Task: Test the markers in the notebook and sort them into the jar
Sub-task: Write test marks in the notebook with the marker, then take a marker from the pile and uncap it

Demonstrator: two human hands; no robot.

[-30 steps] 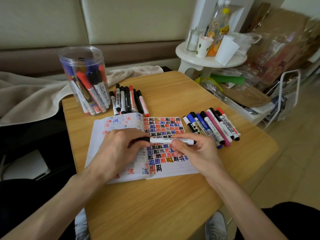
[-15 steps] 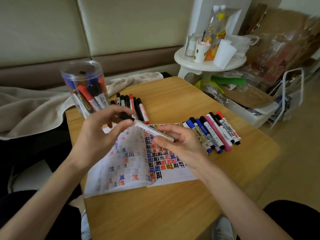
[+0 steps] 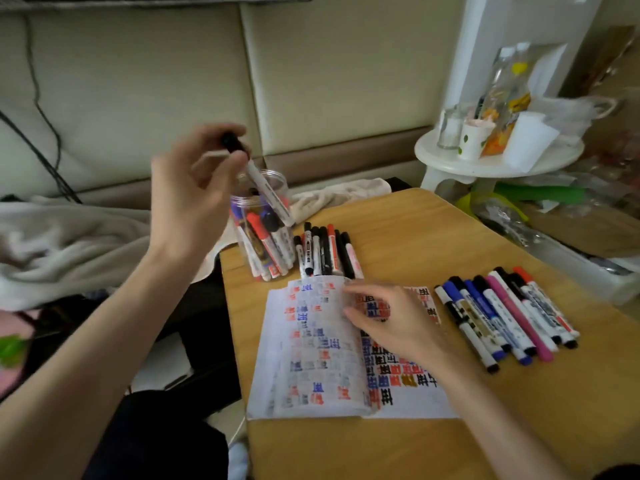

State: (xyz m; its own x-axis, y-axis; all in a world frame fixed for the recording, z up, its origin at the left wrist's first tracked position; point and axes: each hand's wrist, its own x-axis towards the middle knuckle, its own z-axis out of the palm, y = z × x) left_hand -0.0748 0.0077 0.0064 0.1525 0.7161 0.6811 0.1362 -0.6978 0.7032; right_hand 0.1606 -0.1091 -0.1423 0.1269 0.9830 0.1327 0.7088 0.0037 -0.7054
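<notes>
I count two hands, one jar, one notebook. The left hand (image 3: pixel 194 192), blurred, is raised above the clear plastic jar (image 3: pixel 242 216). Its fingertips pinch a white marker with a black cap (image 3: pixel 266 192) near the cap. The marker is tilted with its lower end at the jar's mouth; I can't tell if it's inside the rim.

The right hand (image 3: pixel 391 323) lies on the open white notebook (image 3: pixel 311 358), fingers loosely spread, holding nothing, and it hides part of the pages.

The jar stands at the far left corner of the light wooden table (image 3: pixel 398 230), packed with markers too overlapped to count. In the row of loose markers (image 3: pixel 323 251) just beside the jar I count six or seven, near ends hidden behind the notebook. The second row of markers (image 3: pixel 502 313), right of the notebook: I make it nine, one pink, one red-capped, the rest blue or black.
</notes>
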